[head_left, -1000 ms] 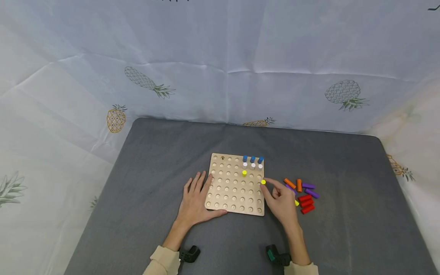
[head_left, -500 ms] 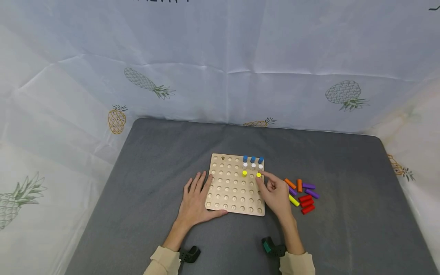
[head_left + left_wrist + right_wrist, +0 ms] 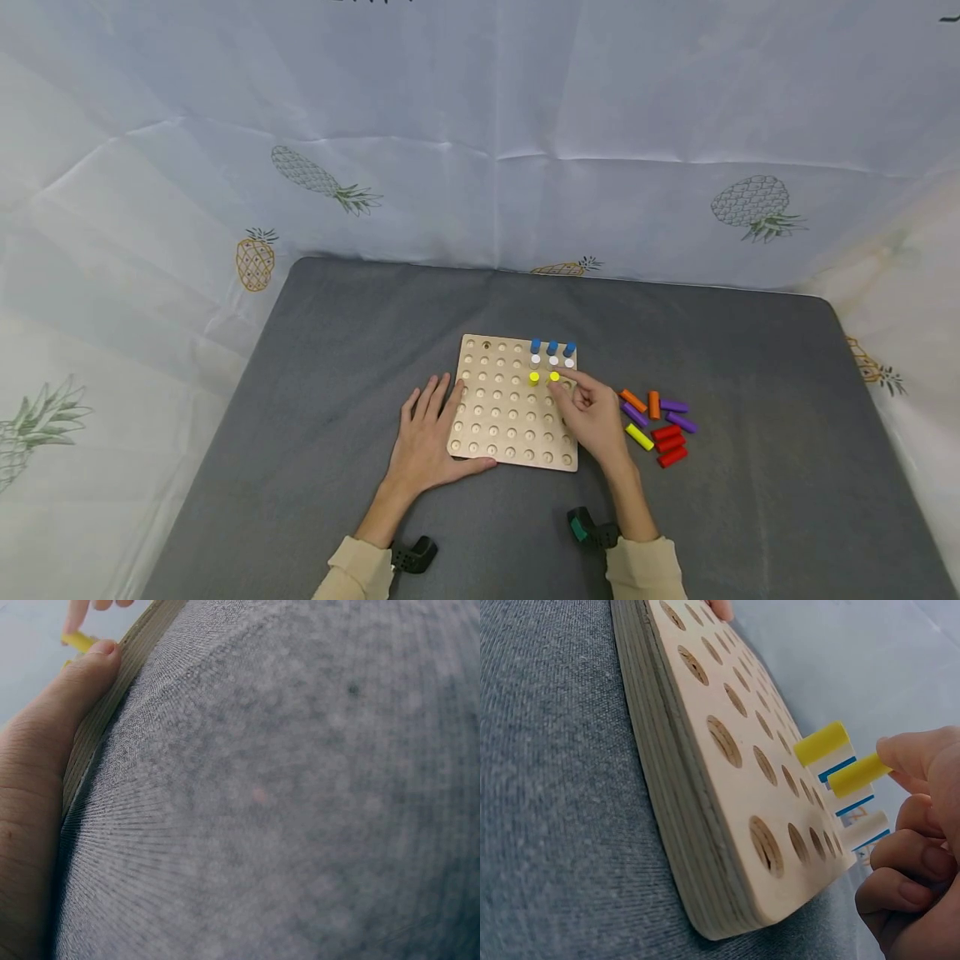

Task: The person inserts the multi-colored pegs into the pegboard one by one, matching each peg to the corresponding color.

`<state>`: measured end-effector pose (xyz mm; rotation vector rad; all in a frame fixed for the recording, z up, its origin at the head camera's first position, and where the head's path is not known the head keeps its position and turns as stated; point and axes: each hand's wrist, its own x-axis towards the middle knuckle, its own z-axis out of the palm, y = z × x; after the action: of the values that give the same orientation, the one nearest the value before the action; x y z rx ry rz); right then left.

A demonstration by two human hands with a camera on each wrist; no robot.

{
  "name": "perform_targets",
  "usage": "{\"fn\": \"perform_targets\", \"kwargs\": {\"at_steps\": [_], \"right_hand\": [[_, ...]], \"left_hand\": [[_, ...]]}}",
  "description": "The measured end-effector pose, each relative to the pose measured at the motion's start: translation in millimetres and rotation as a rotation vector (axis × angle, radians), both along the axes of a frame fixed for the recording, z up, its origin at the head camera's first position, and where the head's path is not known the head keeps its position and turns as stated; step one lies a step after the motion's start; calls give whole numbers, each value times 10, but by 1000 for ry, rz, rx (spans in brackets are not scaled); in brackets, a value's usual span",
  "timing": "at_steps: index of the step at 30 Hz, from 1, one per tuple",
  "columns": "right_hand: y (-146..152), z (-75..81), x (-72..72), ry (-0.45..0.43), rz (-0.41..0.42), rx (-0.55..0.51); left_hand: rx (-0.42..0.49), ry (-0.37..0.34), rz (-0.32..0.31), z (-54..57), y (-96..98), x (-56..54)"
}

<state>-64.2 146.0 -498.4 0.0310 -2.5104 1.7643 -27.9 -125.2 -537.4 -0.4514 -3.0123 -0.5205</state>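
Observation:
My right hand pinches a yellow peg between thumb and forefinger. That peg is held above the wooden pegboard, its lower end close over the holes; whether it touches one I cannot tell. Just left of it, another yellow peg stands in the board. Behind them stand a row of white pegs and a row of blue pegs. With fingers spread, my left hand rests along the board's left edge, its thumb at the near edge.
Right of the board lie loose pegs on the grey table: red pegs, purple pegs, orange pegs and one yellow peg. A patterned curtain hangs behind the table.
My right hand has carried the yellow peg leftward and away from me, from the board's right edge to beside the standing yellow peg. The left hand has stayed in place.

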Motion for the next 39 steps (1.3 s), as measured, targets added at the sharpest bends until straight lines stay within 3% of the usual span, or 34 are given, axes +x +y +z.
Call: {"fn": "perform_targets", "kwargs": {"at_steps": [24, 39], "right_hand": [[-7, -96, -19, -34, 4, 51], [8, -164, -26, -36, 58, 50]], "left_hand": [[-12, 4, -2, -16, 0, 1], [-4, 1, -3, -31, -12, 11]]}}
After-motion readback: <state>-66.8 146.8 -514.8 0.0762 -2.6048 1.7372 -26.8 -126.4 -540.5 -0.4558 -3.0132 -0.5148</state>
